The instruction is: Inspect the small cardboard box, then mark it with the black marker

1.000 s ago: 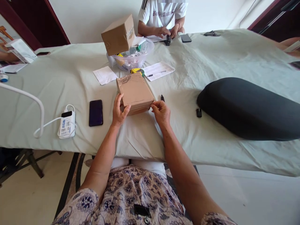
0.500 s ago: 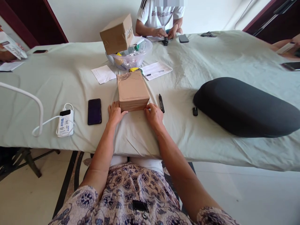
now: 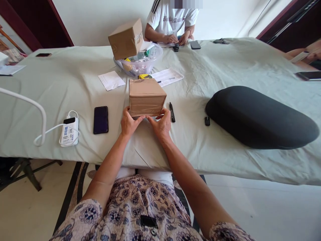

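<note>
A brown cardboard box point(image 3: 147, 95) sits in front of me, its near side tipped up toward me. My left hand point(image 3: 130, 123) grips its lower left corner, thumb along the bottom front edge. At the lower right corner my right hand point(image 3: 160, 124) holds it the same way, and the two thumbs nearly meet under the front face. The fingers behind and under the box are partly hidden. A black marker pen point(image 3: 172, 112) lies just right of my right hand. Behind the box shows a yellow tape measure point(image 3: 144, 76), partly covered by it.
A dark phone point(image 3: 100, 119) and a white power bank point(image 3: 69, 134) with cable lie left. At right are a black padded cushion point(image 3: 260, 117) and a small black object point(image 3: 207, 121). A plastic basin point(image 3: 157, 60) holds bottles and another box point(image 3: 125, 40). A person point(image 3: 173, 23) sits opposite.
The box's near side has been raised and shifted slightly right, showing more of its front face. Both hands have moved closer together, thumbs now at its bottom front edge.
</note>
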`<state>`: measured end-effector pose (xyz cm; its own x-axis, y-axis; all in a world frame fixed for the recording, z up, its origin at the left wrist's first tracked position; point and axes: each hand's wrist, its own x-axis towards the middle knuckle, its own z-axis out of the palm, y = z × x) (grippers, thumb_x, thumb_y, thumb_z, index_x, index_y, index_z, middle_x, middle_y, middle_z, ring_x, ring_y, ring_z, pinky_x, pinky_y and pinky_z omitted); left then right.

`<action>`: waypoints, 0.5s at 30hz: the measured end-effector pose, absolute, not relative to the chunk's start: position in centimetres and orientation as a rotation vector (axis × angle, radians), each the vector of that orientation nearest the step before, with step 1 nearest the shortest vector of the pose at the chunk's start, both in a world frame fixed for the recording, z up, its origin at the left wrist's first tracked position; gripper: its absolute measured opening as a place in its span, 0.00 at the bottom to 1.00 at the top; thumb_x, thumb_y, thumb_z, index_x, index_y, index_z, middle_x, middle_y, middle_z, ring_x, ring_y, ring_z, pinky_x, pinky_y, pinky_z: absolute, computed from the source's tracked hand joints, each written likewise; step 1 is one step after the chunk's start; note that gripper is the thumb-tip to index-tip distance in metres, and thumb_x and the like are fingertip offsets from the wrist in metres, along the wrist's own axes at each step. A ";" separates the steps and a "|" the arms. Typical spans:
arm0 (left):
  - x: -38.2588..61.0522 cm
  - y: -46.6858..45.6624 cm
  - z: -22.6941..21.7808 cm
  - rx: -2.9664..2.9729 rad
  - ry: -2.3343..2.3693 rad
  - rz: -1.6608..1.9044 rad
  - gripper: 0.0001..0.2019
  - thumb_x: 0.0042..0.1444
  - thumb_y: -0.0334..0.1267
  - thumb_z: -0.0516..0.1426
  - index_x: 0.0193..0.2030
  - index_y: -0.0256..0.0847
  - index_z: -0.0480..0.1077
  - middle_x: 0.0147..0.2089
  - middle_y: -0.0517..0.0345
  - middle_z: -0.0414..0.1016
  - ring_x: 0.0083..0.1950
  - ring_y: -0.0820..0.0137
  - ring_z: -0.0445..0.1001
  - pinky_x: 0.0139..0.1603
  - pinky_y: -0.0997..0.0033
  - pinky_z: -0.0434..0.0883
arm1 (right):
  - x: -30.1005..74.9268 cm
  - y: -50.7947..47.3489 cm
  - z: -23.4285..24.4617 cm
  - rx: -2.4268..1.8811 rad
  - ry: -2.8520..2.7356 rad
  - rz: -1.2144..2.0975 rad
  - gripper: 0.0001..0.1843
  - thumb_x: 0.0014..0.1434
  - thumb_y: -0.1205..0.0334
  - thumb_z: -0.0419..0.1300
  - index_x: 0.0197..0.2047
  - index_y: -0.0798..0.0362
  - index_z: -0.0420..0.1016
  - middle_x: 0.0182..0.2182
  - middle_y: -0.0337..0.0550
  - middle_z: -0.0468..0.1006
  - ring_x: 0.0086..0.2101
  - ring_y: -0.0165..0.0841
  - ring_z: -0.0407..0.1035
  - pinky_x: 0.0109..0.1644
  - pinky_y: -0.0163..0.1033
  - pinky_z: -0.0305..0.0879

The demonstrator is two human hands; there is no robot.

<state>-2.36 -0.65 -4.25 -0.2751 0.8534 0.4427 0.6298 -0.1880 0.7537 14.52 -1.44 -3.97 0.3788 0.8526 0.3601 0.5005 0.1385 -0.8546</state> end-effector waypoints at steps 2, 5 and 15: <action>-2.1 -0.7 -4.3 1.741 1.819 1.477 0.45 0.43 0.58 0.75 0.61 0.40 0.62 0.59 0.38 0.76 0.61 0.47 0.78 0.59 0.53 0.77 | 14.3 -1.5 -4.0 -1.492 -1.263 0.379 0.37 0.50 0.29 0.67 0.49 0.48 0.63 0.43 0.42 0.74 0.32 0.33 0.69 0.37 0.42 0.65; -2.4 -0.7 -4.2 1.737 1.757 1.505 0.43 0.47 0.60 0.73 0.62 0.40 0.62 0.59 0.38 0.77 0.63 0.49 0.77 0.61 0.53 0.76 | 14.3 -1.4 -4.0 -1.433 -1.261 0.409 0.34 0.53 0.29 0.64 0.48 0.48 0.64 0.41 0.41 0.75 0.31 0.33 0.70 0.37 0.42 0.66; -3.8 -1.1 -2.4 1.871 1.463 1.883 0.34 0.68 0.62 0.54 0.71 0.42 0.60 0.75 0.37 0.62 0.75 0.55 0.65 0.55 0.63 0.79 | 14.8 -1.2 -4.3 -1.311 -1.540 0.714 0.15 0.62 0.46 0.54 0.36 0.49 0.71 0.28 0.40 0.77 0.28 0.35 0.71 0.36 0.39 0.66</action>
<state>-3.82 -1.06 -2.44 -0.2340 0.6625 0.7116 0.5257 -0.5295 0.6658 14.75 -1.24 -4.26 0.0332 0.9567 0.2890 0.3975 0.2527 -0.8821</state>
